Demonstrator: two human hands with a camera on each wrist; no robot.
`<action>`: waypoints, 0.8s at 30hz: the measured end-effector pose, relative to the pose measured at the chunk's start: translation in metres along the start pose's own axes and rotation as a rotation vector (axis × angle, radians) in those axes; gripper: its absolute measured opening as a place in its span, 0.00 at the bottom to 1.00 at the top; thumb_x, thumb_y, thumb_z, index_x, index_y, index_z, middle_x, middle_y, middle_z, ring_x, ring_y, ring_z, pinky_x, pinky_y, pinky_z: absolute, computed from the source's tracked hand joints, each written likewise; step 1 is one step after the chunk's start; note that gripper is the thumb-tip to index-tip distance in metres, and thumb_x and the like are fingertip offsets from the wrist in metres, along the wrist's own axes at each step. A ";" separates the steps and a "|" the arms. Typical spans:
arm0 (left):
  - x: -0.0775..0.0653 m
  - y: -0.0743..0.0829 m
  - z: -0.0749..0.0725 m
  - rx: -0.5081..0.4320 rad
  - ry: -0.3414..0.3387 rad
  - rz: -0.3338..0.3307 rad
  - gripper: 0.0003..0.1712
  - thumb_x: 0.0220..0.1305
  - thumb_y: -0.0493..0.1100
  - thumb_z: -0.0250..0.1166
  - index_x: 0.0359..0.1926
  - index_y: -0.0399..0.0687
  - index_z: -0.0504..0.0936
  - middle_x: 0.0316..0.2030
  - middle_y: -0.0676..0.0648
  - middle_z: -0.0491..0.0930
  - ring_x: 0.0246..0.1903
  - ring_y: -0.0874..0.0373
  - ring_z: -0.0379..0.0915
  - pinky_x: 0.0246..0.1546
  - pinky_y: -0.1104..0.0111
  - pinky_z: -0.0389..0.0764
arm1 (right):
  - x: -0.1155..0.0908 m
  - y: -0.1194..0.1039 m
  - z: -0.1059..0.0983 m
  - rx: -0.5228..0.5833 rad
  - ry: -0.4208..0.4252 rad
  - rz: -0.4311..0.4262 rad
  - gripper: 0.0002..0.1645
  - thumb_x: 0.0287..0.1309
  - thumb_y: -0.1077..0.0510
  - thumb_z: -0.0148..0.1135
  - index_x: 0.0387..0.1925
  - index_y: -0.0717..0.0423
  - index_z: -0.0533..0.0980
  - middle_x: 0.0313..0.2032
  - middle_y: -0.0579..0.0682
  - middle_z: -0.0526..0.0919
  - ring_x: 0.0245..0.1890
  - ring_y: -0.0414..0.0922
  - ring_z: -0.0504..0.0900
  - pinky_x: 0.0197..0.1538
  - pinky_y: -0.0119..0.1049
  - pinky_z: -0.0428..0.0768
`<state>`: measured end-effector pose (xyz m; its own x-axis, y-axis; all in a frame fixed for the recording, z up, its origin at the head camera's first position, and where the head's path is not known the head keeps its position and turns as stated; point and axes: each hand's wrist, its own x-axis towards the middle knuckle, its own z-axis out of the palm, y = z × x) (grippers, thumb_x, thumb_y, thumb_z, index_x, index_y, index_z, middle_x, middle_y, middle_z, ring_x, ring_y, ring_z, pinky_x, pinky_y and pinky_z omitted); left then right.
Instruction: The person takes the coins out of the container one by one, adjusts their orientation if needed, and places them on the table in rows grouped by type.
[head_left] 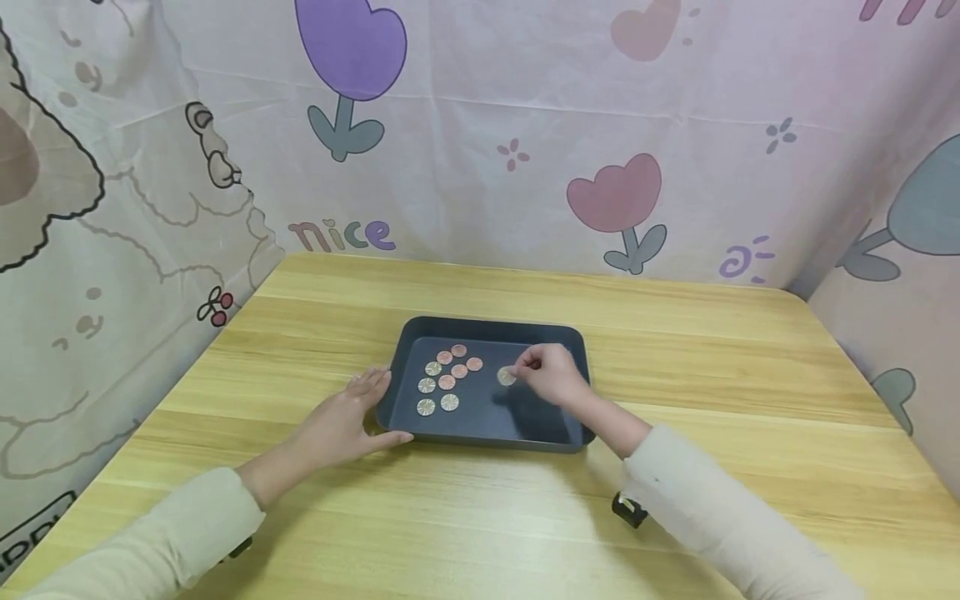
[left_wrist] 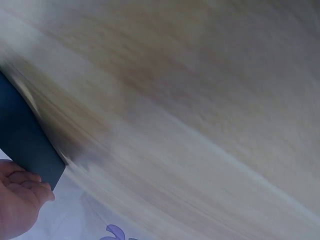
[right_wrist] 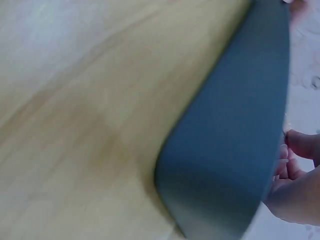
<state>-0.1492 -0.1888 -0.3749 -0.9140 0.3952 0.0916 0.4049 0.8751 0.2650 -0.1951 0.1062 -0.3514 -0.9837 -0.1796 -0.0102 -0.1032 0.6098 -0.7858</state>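
Observation:
A dark rectangular baking tray lies on the wooden table, with several coins inside. Copper-coloured coins sit toward the back of its left half; paler brass-coloured coins lie along the left and front of the group. Over the tray's right half, my right hand pinches one pale coin between thumb and fingertips, apart from the others. My left hand rests at the tray's left front corner, fingers extended along the side and thumb at the front rim. In the right wrist view, the tray wall hides part of the right hand.
The wooden table spreads out around the tray. A patterned cloth hangs behind and beside it. Near the right sleeve is a small black strap-like object.

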 end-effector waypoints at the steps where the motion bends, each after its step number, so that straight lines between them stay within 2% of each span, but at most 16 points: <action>1: 0.000 0.000 0.000 0.000 -0.001 0.000 0.56 0.47 0.69 0.64 0.64 0.30 0.62 0.66 0.34 0.59 0.66 0.36 0.54 0.62 0.46 0.63 | -0.001 0.001 -0.005 0.017 0.009 -0.003 0.08 0.57 0.61 0.61 0.26 0.64 0.79 0.25 0.54 0.80 0.22 0.40 0.68 0.25 0.29 0.68; 6: -0.001 0.001 -0.001 0.000 -0.001 -0.001 0.56 0.48 0.69 0.64 0.64 0.30 0.62 0.66 0.34 0.59 0.66 0.36 0.54 0.63 0.46 0.63 | -0.008 0.010 -0.035 0.071 0.059 0.018 0.10 0.57 0.62 0.60 0.30 0.68 0.78 0.23 0.50 0.78 0.24 0.39 0.68 0.28 0.29 0.69; 14: -0.003 0.000 -0.001 0.007 -0.001 -0.002 0.55 0.49 0.69 0.63 0.64 0.30 0.63 0.66 0.34 0.59 0.66 0.36 0.54 0.63 0.47 0.63 | -0.016 0.037 -0.078 0.162 0.089 0.181 0.10 0.59 0.59 0.57 0.32 0.65 0.75 0.20 0.38 0.73 0.23 0.34 0.69 0.26 0.26 0.69; 19: -0.003 0.001 -0.002 0.004 -0.002 -0.003 0.55 0.49 0.69 0.63 0.64 0.30 0.62 0.66 0.34 0.59 0.66 0.36 0.54 0.63 0.47 0.63 | -0.020 0.058 -0.093 0.187 0.073 0.226 0.11 0.61 0.58 0.55 0.32 0.65 0.74 0.19 0.38 0.72 0.21 0.33 0.68 0.26 0.27 0.70; 24: -0.003 0.002 -0.002 0.002 -0.003 -0.001 0.55 0.49 0.68 0.64 0.64 0.30 0.62 0.67 0.34 0.59 0.66 0.36 0.54 0.63 0.46 0.63 | -0.019 0.075 -0.098 0.197 0.046 0.301 0.11 0.62 0.58 0.54 0.31 0.64 0.74 0.20 0.39 0.74 0.21 0.33 0.68 0.25 0.26 0.71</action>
<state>-0.1460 -0.1886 -0.3725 -0.9144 0.3951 0.0884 0.4040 0.8761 0.2632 -0.1986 0.2310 -0.3494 -0.9718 0.0226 -0.2349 0.2179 0.4686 -0.8561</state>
